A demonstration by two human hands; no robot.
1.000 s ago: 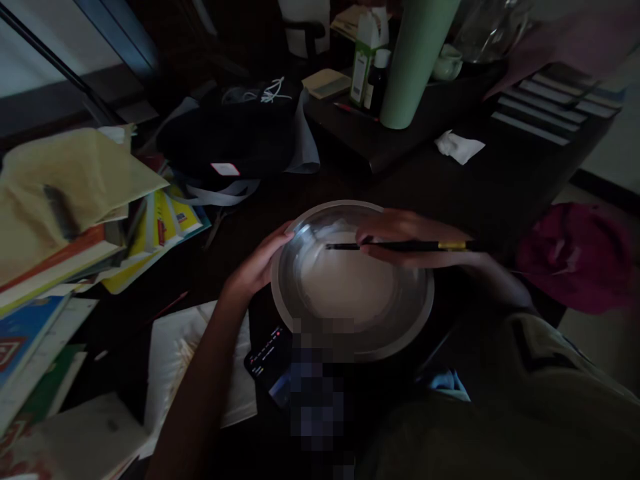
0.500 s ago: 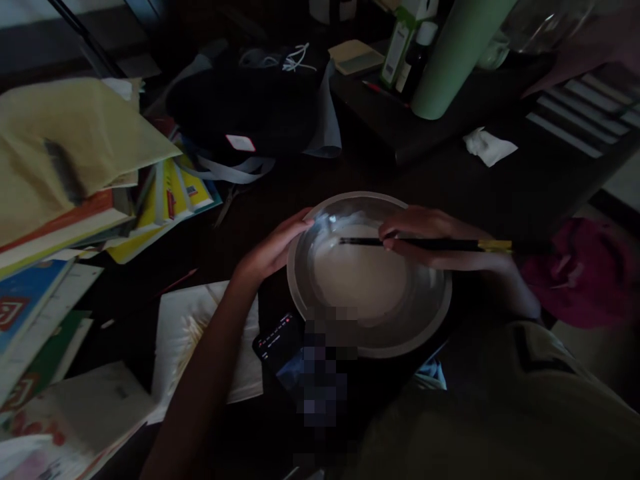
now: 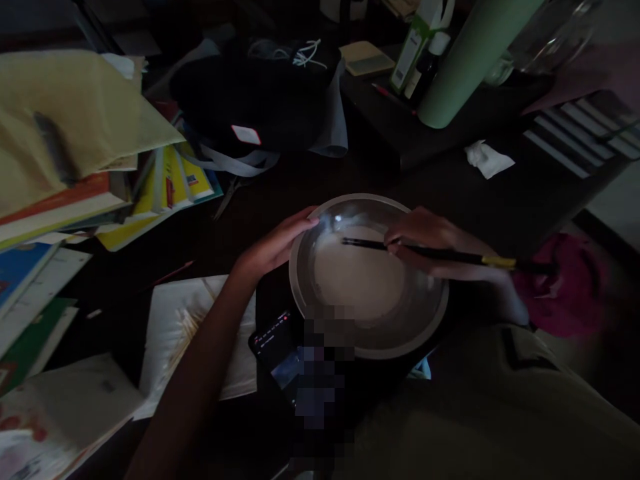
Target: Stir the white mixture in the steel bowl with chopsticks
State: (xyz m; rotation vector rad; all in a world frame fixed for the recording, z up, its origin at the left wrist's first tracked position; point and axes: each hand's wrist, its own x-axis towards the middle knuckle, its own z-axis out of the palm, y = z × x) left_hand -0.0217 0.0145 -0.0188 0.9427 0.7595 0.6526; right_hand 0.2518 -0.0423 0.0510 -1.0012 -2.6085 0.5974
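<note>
A wide metal bowl [image 3: 430, 320] with a pale whitish mixture [image 3: 357, 273] in it stands on the dark table in front of me. My left hand [image 3: 277, 243] curls against the bowl's left rim, fingers on the edge. My right hand [image 3: 433, 237] reaches over the bowl from the right and grips dark chopsticks [image 3: 450, 255] with a yellow band near their far end. The chopstick tips point left, just above the mixture.
A phone [image 3: 275, 347] with a lit screen lies under the bowl's near-left edge, on an open notebook [image 3: 185, 333]. Stacked books [image 3: 75, 200] fill the left. A black bag [image 3: 260, 100] sits behind, a green cylinder [image 3: 470, 67] and carton back right, a magenta cloth [image 3: 565, 293] right.
The view has shifted a little. My right hand tilted the chopsticks so their tips sit slightly higher and further left over the mixture. My left hand stays on the rim.
</note>
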